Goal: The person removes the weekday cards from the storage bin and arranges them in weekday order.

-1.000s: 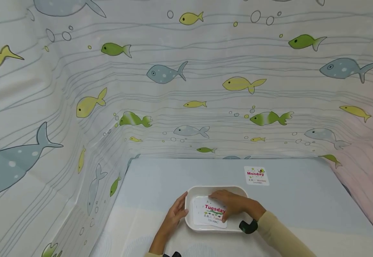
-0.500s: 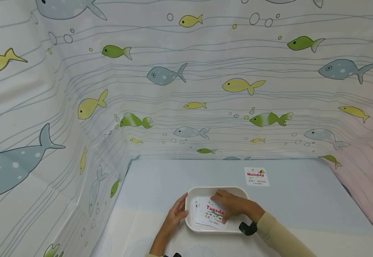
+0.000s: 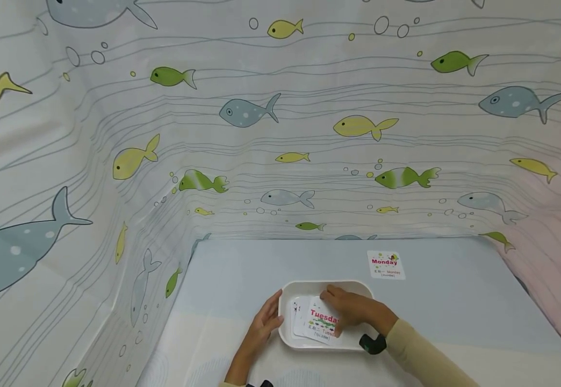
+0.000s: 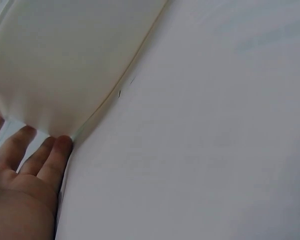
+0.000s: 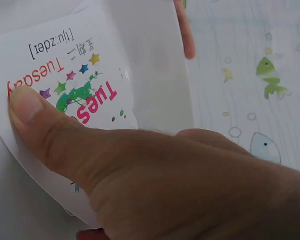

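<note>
A white tray (image 3: 326,347) with rounded corners lies on the table and holds a small pile of white cards. On top is the Tuesday card (image 3: 320,328), with red lettering and coloured stars. My right hand (image 3: 353,309) reaches into the tray and pinches this card; in the right wrist view the thumb (image 5: 30,107) lies on its face, and the other fingertips are mostly hidden. Edges of other cards (image 3: 299,322) show to its left. My left hand (image 3: 263,320) touches the tray's left end, its fingertips against the outer wall in the left wrist view.
A Monday card (image 3: 386,265) lies face up on the table beyond the tray, to the right. Fish-patterned cloth (image 3: 280,134) stands as walls behind the table and on both sides. Dark bands sit at both wrists.
The Tuesday card has slid slightly right and turned a little under my right hand, so more of the cards beneath shows on the left. My left hand stays put.
</note>
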